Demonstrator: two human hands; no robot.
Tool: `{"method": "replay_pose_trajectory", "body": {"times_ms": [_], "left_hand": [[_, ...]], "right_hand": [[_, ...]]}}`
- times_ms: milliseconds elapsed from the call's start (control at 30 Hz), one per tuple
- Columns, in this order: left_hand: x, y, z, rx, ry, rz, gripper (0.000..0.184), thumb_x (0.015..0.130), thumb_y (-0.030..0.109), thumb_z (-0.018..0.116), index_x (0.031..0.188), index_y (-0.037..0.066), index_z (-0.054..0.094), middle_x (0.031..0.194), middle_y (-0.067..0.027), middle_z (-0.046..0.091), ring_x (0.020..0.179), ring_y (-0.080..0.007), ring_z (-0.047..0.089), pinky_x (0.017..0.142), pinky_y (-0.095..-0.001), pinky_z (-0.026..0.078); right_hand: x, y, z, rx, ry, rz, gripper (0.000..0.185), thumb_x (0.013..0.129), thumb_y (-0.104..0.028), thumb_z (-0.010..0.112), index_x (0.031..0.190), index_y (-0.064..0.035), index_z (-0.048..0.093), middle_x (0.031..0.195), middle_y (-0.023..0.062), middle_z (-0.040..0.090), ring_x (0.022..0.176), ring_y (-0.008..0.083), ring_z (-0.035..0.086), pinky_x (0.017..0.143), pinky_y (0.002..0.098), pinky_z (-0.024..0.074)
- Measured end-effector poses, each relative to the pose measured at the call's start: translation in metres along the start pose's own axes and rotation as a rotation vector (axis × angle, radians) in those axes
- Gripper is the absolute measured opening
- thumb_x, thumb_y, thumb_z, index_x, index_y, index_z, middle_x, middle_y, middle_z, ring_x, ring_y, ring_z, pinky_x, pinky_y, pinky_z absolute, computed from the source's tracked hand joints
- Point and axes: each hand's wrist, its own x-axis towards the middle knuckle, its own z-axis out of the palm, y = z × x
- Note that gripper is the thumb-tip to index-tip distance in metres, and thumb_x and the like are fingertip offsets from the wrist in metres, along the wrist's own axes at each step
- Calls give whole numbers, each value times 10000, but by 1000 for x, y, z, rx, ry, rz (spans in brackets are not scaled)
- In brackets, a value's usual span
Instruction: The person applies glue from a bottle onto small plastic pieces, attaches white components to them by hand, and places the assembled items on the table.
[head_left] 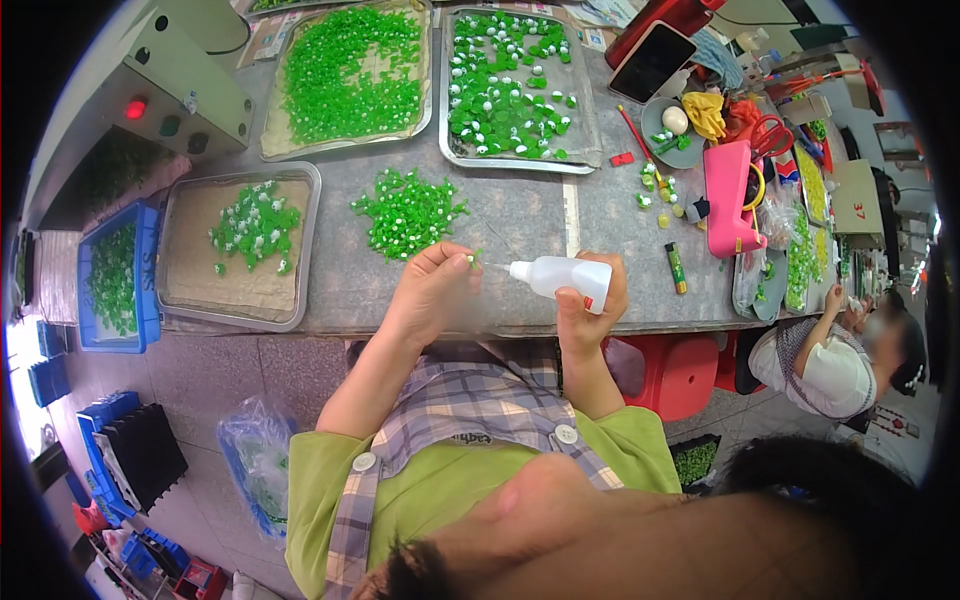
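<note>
My right hand (597,300) is wrapped round a white squeeze bottle (558,273) tipped on its side, its thin tip aimed left. My left hand (432,292) pinches a small green piece (474,258) between thumb and fingertips, close to the bottle's tip; whether they touch I cannot tell. Just beyond that hand lies a loose pile of small green pieces with white dots (405,215). To its left is a metal tray (170,270) lined with brown paper, where a cluster of green and white pieces (255,228) lies.
Two larger trays (437,80) of green pieces stand at the back. A blue bin (150,275) and a machine with a red light (135,108) are at left. On the right are a pink tape dispenser (728,200), a glue stick (677,268) and a phone (652,62). Another person (825,365) sits farther right.
</note>
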Motion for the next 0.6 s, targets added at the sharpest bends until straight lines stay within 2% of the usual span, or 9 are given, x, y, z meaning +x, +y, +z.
{"method": "replay_pose_trajectory", "body": {"times_ms": [267, 333, 367, 467, 533, 600], "left_hand": [[0, 0, 0, 25, 21, 3, 112, 772, 144, 548, 820, 48, 517, 714, -58, 545, 626, -102, 530, 576, -208, 464], [0, 0, 0, 39, 43, 8, 116, 775, 156, 545, 807, 50, 510, 707, -54, 534, 618, -100, 518, 568, -205, 457], [0, 0, -1, 39, 43, 8, 116, 775, 156, 545, 807, 50, 510, 707, -54, 534, 618, -100, 518, 568, -205, 457], [0, -1, -1, 26, 37, 11, 122, 780, 167, 539, 791, 52, 498, 700, -50, 520, 612, -100, 501, 562, -206, 447], [0, -2, -2, 31, 37, 10, 125, 784, 172, 534, 778, 55, 488, 696, -49, 514, 611, -101, 492, 562, -208, 440], [0, -2, -2, 30, 38, 8, 126, 784, 173, 533, 776, 56, 487, 694, -49, 514, 611, -101, 491, 562, -209, 438]], "right_hand": [[0, 4, -3, -17, -36, 42, 458, 646, -390, 667, 788, -16, 444, 716, 31, 433, 633, 99, 408, 568, 215, 339], [4, 10, 0, 73, 115, -159, 409, 651, -343, 677, 786, -28, 455, 606, 3, 459, 511, 58, 403, 449, 180, 315], [5, 9, 0, 73, 115, -159, 409, 651, -343, 677, 786, -28, 455, 606, 3, 459, 511, 58, 403, 449, 180, 315], [4, 4, 0, 75, 93, -134, 405, 651, -343, 677, 782, -32, 453, 608, -3, 452, 513, 53, 388, 454, 175, 303], [0, 6, -3, 28, 39, -46, 442, 647, -364, 671, 797, -17, 441, 717, 39, 432, 640, 109, 410, 572, 221, 334], [0, 6, -3, 35, 32, -38, 440, 647, -360, 672, 797, -18, 441, 720, 39, 433, 643, 107, 411, 571, 218, 334]]}}
